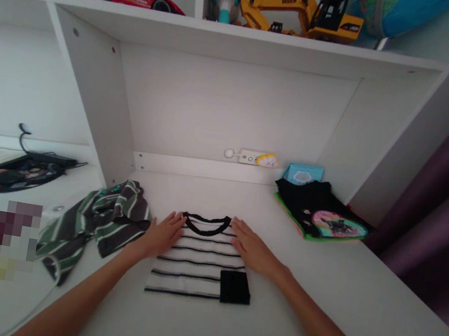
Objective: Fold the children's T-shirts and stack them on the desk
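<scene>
A white shirt with thin black stripes (197, 257) lies folded into a neat rectangle on the white desk, its black collar at the far edge and a black pocket patch at the near right. Flat on its upper left edge rests my left hand (163, 233), fingers stretched out. My right hand (252, 246) lies the same way on the upper right edge beside the collar. Neither hand grips the cloth. Left of my left hand, a green, grey and white striped garment (114, 216) sits crumpled.
A stack of folded clothes (322, 212), black on top, is at the back right before a blue calendar (303, 174). A power strip (249, 156) is at the back wall. Toys, including a yellow excavator (308, 16), line the shelf (246, 33) above. A purple curtain (433, 218) hangs right.
</scene>
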Motion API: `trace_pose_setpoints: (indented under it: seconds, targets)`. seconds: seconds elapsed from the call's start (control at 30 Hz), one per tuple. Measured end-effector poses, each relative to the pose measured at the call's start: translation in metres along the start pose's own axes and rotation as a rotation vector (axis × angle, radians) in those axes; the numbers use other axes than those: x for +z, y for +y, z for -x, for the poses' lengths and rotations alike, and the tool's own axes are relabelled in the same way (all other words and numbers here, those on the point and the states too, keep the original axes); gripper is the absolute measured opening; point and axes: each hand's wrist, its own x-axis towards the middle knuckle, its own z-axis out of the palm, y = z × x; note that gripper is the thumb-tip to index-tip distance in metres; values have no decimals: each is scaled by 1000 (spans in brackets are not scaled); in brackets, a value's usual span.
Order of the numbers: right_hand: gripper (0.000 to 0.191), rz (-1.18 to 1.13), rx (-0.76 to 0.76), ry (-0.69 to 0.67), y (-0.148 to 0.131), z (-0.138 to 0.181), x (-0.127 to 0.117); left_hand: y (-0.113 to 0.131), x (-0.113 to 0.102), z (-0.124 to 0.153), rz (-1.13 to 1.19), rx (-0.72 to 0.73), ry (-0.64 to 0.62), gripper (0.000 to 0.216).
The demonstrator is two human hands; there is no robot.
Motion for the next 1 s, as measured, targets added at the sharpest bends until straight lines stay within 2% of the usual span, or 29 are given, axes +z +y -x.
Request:
trace_pose_setpoints:
  seconds: [0.07, 0.13, 0.2, 0.27, 0.33, 0.47, 0.6, 0.73, 0.83, 0.9, 1.0]
  targets:
    - [51, -11, 26, -101, 23, -13, 14, -9, 1, 3, 35, 13, -36, 49]
    - [51, -57, 13, -132, 37, -23, 21, -20, -1, -4, 122, 49, -22, 49]
    - [47, -133, 38, -82, 44, -33, 21, -33, -4, -18, 226, 31, 60, 47]
    - [43, -191, 153, -14, 49, -44, 16, -43, -8, -35, 283, -72, 161, 42]
    - [39, -221, 277, 9, 54, -55, 12, -48, -11, -50, 321, -147, 169, 34]
    - [29, -276, 344, -60, 59, -72, 12, -47, -14, -66, 534, -112, -52, 25]
    - [14, -354, 337, -124, 56, -75, 6, -45, -21, -68, 606, -111, -129, 28]
    - [22, -510, 275, -185, 57, -65, -16, -45, -38, -67, 764, -53, -250, 41]
    - [29, -685, 239, -272, 72, -63, -34, -38, -47, -75, 891, 18, -333, 46]
    - [31, -662, 295, -186, 88, -68, -42, -29, -44, -89, 942, 2, -255, 46]
    - [34, -489, 430, 78, 110, -83, -46, -9, -26, -116, 948, -185, 55, 45]
